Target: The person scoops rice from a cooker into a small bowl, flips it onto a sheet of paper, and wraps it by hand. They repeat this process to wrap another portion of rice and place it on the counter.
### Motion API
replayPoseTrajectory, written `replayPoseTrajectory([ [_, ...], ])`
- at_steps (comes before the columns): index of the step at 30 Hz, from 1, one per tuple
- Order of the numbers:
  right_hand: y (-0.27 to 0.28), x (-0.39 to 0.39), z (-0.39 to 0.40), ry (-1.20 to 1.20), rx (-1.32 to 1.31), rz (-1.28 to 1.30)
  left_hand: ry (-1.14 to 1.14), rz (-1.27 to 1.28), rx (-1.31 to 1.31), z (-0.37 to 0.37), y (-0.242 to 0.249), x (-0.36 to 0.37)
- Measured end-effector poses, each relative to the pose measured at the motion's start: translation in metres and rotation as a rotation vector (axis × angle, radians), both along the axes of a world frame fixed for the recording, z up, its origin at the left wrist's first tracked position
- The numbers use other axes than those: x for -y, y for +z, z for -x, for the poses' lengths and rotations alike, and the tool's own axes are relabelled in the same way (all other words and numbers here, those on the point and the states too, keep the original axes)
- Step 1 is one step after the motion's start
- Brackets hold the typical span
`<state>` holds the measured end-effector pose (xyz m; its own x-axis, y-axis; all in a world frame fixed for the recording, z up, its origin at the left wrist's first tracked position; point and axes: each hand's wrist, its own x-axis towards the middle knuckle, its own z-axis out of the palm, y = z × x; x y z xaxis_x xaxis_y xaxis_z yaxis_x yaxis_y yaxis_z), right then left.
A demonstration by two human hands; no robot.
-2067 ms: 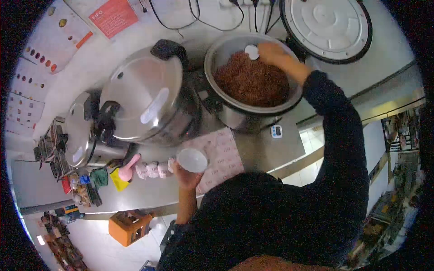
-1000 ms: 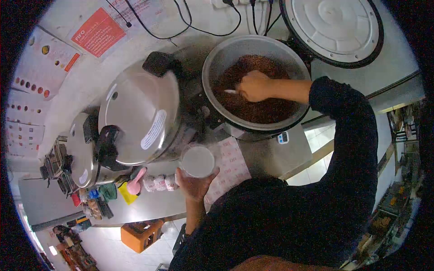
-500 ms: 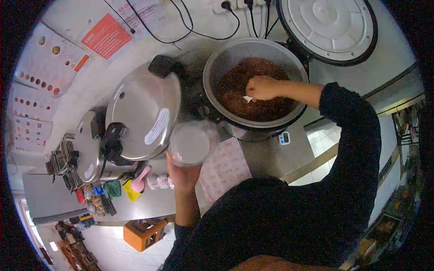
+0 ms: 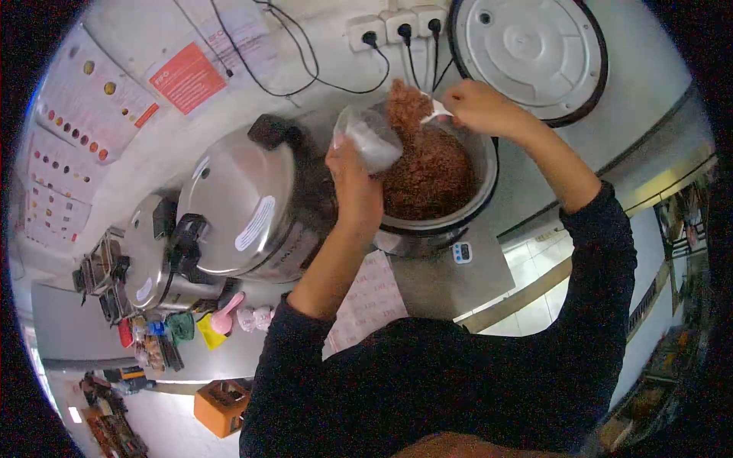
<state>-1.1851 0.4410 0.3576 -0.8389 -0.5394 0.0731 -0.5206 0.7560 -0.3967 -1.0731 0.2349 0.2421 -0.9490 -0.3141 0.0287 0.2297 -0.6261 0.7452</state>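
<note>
My right hand (image 4: 477, 107) is closed round the handle of a white scoop (image 4: 437, 112), which bears a heap of reddish-brown grain (image 4: 408, 104) above an open cooker (image 4: 489, 172). More of the same grain (image 4: 431, 179) lies inside the cooker. At the cooker's left rim my left hand (image 4: 355, 179) grips a clear plastic container (image 4: 370, 141), tilted toward the scoop. Part of the container's far side is hidden by its own glare. The cooker's lid (image 4: 534, 53) stands raised behind it.
Two closed steel cookers (image 4: 237, 202) (image 4: 149, 259) stand to the left. Patterned paper (image 4: 374, 294) and a blue-white timer (image 4: 463, 253) lie on the counter. A pink scoop (image 4: 223, 319) is near a yellow item. Cables hang from wall sockets (image 4: 405, 29). An orange crate (image 4: 220, 407) is below.
My right hand has risen from inside the cooker with the scoop now heaped with grain. My left hand has brought the container up and right to the cooker's rim and tilted it.
</note>
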Motion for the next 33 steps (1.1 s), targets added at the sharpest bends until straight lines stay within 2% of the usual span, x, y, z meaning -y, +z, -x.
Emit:
replayPoseTrajectory([
  [1,0.005,0.003,-0.014,0.065,-0.092,-0.056,-0.056,-0.070,-0.004,0.009,0.004,-0.010],
  [4,-0.016,0.013,-0.050,-0.046,-0.126,-0.081,-0.166,-0.222,-0.090,0.036,-0.005,-0.028],
  [5,-0.036,0.014,-0.055,0.019,-0.161,-0.049,-0.050,-0.239,0.007,0.038,0.005,-0.040],
  [7,-0.063,0.017,-0.071,0.125,-0.281,0.077,-0.077,-0.265,0.030,0.044,0.006,-0.039],
  [10,-0.057,0.008,-0.087,0.207,-0.157,-0.008,-0.101,-0.250,0.047,0.046,0.007,-0.029],
  [14,-0.043,-0.001,-0.099,0.269,-0.191,0.022,-0.173,-0.254,0.020,0.040,0.013,-0.012],
  [17,-0.031,-0.005,-0.085,0.179,-0.439,0.128,-0.176,-0.414,-0.027,0.027,0.029,-0.011],
  [20,-0.032,0.015,-0.081,0.081,-0.235,-0.121,-0.131,-0.351,-0.072,0.033,0.020,-0.008],
  [21,-0.061,0.026,-0.077,0.141,-0.217,-0.018,-0.118,-0.336,-0.079,0.037,0.014,-0.006],
  [22,-0.057,0.032,-0.097,0.256,-0.252,0.064,-0.104,-0.321,-0.087,0.043,0.005,-0.003],
  [24,-0.045,0.046,-0.123,0.199,-0.175,0.049,-0.079,-0.309,-0.104,0.044,-0.001,0.003],
  [27,-0.038,0.040,-0.096,0.314,-0.310,0.156,-0.045,-0.338,-0.129,0.031,0.013,0.011],
  [30,0.005,0.033,-0.079,-0.001,-0.335,-0.006,-0.132,-0.379,-0.051,0.014,0.015,0.040],
  [31,0.002,0.033,-0.065,-0.007,-0.318,-0.080,-0.235,-0.429,-0.155,0.010,0.009,0.053],
  [33,-0.015,0.037,-0.028,-0.021,-0.288,-0.226,0.147,0.319,-0.207,-0.007,0.014,0.057],
])
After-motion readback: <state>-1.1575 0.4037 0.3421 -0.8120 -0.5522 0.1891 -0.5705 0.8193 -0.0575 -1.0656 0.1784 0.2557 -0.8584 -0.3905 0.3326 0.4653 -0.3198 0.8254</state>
